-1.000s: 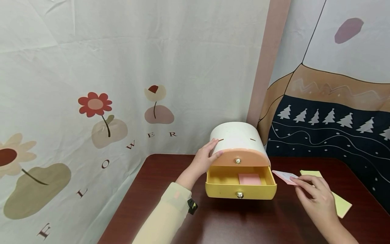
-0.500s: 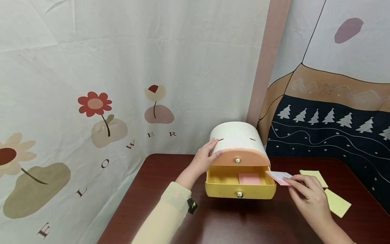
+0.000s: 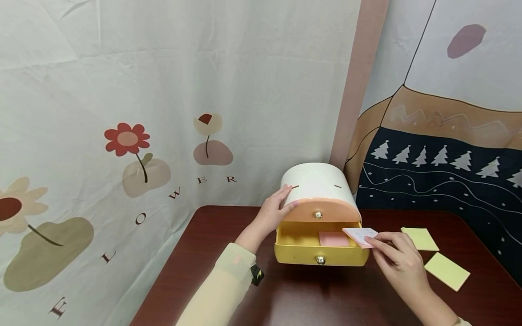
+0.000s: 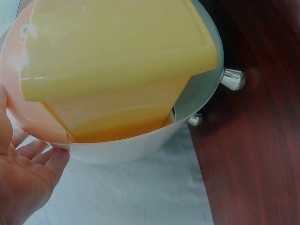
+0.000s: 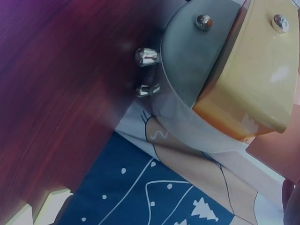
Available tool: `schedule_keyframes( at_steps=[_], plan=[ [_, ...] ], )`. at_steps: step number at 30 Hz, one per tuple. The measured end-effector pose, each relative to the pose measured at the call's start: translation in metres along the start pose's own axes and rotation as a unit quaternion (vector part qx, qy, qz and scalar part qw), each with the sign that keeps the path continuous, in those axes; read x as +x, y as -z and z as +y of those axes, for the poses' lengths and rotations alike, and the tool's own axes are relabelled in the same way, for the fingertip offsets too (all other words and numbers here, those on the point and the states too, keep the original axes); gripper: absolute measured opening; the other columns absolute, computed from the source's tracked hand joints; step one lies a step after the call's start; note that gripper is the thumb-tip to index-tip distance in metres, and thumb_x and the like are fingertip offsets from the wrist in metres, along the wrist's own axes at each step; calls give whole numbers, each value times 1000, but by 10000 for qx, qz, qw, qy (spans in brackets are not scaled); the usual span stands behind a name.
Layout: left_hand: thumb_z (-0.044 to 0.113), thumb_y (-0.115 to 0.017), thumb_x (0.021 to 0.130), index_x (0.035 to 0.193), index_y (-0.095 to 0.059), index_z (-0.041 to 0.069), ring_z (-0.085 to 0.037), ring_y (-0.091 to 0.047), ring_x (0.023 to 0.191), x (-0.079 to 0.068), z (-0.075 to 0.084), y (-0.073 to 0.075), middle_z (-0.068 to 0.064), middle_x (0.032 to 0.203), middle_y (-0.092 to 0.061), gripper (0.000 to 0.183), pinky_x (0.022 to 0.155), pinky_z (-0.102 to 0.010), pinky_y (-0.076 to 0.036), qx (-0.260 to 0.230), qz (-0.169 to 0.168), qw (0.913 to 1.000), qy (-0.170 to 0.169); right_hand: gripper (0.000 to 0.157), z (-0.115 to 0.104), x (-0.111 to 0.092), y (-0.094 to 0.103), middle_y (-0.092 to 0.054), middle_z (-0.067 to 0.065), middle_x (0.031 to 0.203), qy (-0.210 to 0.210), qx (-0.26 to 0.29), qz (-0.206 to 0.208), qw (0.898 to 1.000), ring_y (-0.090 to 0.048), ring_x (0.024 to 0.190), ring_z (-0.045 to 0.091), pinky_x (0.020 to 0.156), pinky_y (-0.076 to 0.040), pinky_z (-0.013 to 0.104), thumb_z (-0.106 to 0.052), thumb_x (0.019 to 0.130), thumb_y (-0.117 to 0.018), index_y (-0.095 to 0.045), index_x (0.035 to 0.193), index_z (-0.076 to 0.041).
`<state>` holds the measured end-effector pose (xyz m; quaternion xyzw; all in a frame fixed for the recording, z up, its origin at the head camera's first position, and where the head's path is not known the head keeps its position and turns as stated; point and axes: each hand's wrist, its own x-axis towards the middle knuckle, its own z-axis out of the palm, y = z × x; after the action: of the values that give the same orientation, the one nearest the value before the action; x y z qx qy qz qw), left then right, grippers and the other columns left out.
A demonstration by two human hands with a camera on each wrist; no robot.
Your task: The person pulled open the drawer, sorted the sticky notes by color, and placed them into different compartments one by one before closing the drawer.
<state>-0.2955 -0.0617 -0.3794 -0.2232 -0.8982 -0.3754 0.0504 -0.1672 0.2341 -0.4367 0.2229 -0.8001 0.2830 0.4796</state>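
A small rounded cabinet (image 3: 314, 176) has a white shell, a peach upper drawer (image 3: 302, 212), and a yellow lower drawer (image 3: 297, 255) pulled out. My left hand (image 3: 271, 213) rests against the shell's left side, with the thumb at the front edge; in the left wrist view the fingertips (image 4: 58, 157) touch the rim. Between thumb and fingers, my right hand (image 3: 401, 258) pinches a pink sticky note pad (image 3: 359, 234) with a pale patterned top. That pad overlaps the yellow drawer's right side. Inside the drawer lies another pink sticky note pad (image 3: 332, 238).
Two yellow sticky note pads, a far one (image 3: 422, 239) and a nearer one (image 3: 447, 271), lie on the dark red table (image 3: 220, 253) beside my right hand. Printed cloth (image 3: 244, 90) hangs behind the cabinet. Silver feet (image 5: 147, 56) support the cabinet.
My right hand has moved left with the pink sticky note pad, from beside the yellow drawer to over its right side. My left hand has stayed on the cabinet.
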Motion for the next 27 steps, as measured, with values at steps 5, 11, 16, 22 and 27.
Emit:
schedule_keyframes(
  at_steps=[5,11,16,22,27],
  plan=[
    [49,-55,91,145,-40,19,-23,-31,141,-1,0,0,-4,153,-33,64,115,-40,-27,14,10,10000,1,47,-3,2,-4,-64,5,90,79,35,-57,9999,-49,89,19,93,-29,5,-44,97,-48,-77,88,-8],
    [49,-55,91,146,-39,18,-22,-31,141,-1,1,0,-4,153,-32,64,115,-40,-27,26,-8,10000,15,42,-4,3,-9,-64,5,89,260,156,55,9995,-50,87,19,88,-32,7,-40,97,-49,-77,88,-9],
    [48,-55,91,146,-39,17,-22,-31,141,-2,1,1,-4,153,-32,64,115,-40,-26,65,5,10000,-4,40,-6,4,-12,-64,5,89,343,214,53,9992,-51,88,19,87,-34,8,-38,97,-50,-77,88,-10],
    [49,-54,92,146,-39,18,-22,-30,141,-1,0,0,-5,153,-32,64,115,-41,-26,63,-1,10000,-18,40,-9,4,-15,-64,5,89,429,256,21,9987,-51,87,20,86,-34,7,-37,97,-49,-77,87,-10],
    [49,-55,91,146,-39,18,-22,-30,141,-1,0,0,-4,153,-32,64,115,-40,-27,43,6,10000,-7,38,-10,5,-20,-64,6,88,544,328,65,9980,-51,87,19,86,-35,6,-34,98,-49,-77,86,-11]
  ],
)
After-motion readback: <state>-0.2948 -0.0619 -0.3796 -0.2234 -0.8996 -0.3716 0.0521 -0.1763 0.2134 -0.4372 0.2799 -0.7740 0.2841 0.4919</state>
